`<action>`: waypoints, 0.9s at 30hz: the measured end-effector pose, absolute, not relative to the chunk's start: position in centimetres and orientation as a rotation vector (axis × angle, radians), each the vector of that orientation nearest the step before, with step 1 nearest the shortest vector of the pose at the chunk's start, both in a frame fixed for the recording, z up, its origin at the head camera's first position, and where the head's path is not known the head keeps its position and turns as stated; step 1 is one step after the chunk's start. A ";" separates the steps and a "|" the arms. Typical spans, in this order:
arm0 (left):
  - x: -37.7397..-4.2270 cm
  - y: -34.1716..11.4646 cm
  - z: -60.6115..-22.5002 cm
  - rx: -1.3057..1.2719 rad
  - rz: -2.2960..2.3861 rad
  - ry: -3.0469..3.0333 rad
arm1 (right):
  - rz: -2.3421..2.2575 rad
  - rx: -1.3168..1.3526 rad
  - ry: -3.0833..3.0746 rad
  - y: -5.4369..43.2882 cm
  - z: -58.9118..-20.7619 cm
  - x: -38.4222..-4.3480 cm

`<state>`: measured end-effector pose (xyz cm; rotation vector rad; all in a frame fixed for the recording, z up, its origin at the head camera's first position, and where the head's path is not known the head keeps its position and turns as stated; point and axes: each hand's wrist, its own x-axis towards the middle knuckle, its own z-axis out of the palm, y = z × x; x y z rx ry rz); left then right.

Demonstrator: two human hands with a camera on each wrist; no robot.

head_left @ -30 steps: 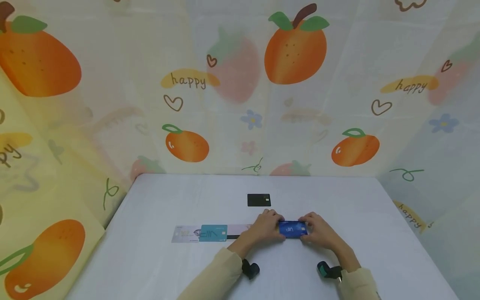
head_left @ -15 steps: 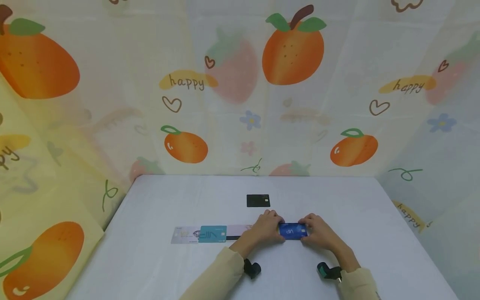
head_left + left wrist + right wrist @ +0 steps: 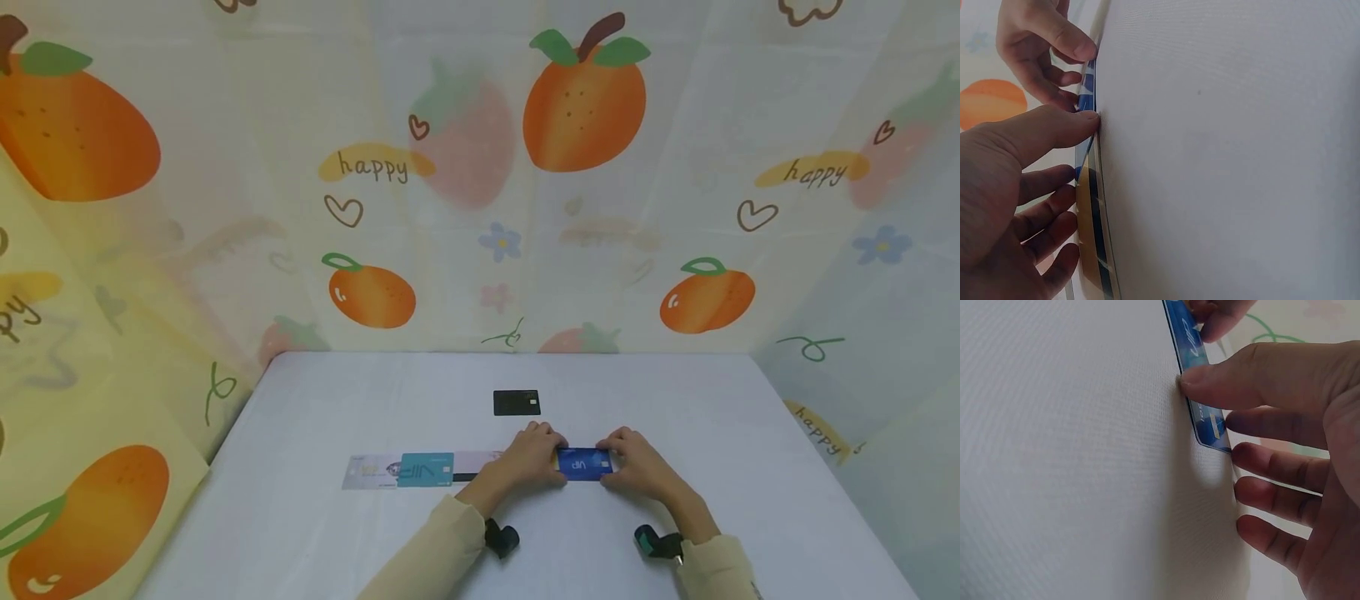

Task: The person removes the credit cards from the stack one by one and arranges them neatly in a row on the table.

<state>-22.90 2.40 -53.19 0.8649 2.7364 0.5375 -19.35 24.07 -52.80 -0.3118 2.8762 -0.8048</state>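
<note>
A blue card with "VIP" lettering [image 3: 585,465] lies on the white table, held from both ends. My left hand [image 3: 528,457] pinches its left end between thumb and fingers. At the opposite end, my right hand [image 3: 637,462] grips it by the two long edges, thumb on the near edge. In the left wrist view a yellow card with a dark stripe [image 3: 1088,231] runs under the blue one's left part. Left of the hands, a teal card [image 3: 426,470] overlaps a pale grey card [image 3: 367,472] and a pinkish card with a black stripe [image 3: 474,461], partly hidden by my left forearm.
A black card with a chip [image 3: 516,403] lies farther back on the white-covered table [image 3: 300,550]. Fruit-printed cloth [image 3: 465,275] hangs behind and along both sides. Dark wrist cameras [image 3: 502,539] sit on both wrists, low over the tabletop.
</note>
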 end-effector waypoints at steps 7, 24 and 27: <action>-23.0 2.5 -53.4 0.880 0.519 2.738 | -0.778 -0.289 2.888 23.9 -52.8 -19.3; -23.0 2.5 -53.5 0.836 0.566 2.728 | -0.781 -0.328 2.879 24.0 -52.9 -19.7; -23.0 2.4 -53.4 0.835 0.574 2.729 | -0.787 -0.331 2.869 24.0 -52.9 -19.8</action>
